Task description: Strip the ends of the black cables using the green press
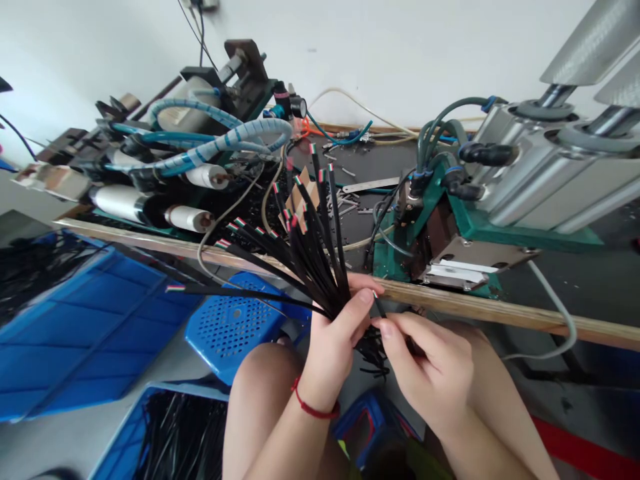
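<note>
My left hand is wrapped round a bundle of black cables. The cables fan out up and to the left, and their ends show short red, white and green wires. Close beside it on the right, my right hand pinches a single black cable between thumb and fingers. That cable's coloured tip points up by my left thumb. Below the hands hang the bundle's lower ends, partly hidden by my fingers. A red cord bracelet circles my left wrist.
A machine with metal cylinders and a green base stands right on the bench. Another with blue hoses stands left. A steel ruler lies behind. Below are a blue stool and blue crates, one holding black cables.
</note>
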`<control>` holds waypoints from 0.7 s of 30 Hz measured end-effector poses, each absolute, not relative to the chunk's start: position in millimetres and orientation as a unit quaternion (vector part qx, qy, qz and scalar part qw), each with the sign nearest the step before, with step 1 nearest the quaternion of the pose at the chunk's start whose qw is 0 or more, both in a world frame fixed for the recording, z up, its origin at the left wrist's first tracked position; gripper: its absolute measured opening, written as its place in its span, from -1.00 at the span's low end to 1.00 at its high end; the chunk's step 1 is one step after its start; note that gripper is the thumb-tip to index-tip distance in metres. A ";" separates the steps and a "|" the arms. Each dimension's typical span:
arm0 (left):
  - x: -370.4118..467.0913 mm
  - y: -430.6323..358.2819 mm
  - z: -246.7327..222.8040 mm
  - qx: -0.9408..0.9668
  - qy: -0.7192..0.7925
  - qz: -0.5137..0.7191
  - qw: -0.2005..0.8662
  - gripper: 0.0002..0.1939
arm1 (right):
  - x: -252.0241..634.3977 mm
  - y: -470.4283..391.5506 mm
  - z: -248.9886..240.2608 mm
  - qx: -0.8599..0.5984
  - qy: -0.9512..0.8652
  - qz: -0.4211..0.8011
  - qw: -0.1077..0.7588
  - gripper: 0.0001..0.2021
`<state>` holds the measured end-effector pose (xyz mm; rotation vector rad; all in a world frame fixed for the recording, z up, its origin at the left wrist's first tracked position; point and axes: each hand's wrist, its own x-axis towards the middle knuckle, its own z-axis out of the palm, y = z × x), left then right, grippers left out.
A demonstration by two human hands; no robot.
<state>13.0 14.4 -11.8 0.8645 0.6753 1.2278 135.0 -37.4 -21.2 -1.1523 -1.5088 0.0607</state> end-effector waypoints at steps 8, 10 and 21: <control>12.8 13.9 -10.5 0.376 0.286 0.542 0.695 -0.83 | 139.4 -35.4 -21.8 -0.504 -0.680 -0.113 0.521 -0.86; 13.3 14.0 -10.7 0.376 0.285 0.540 0.697 -0.81 | 140.0 -35.0 -22.4 -0.503 -0.683 -0.124 0.515 -0.87; 13.7 14.6 -10.2 0.378 0.285 0.537 0.698 -0.80 | 142.6 -35.2 -21.9 -0.491 -0.683 -0.090 0.534 -0.85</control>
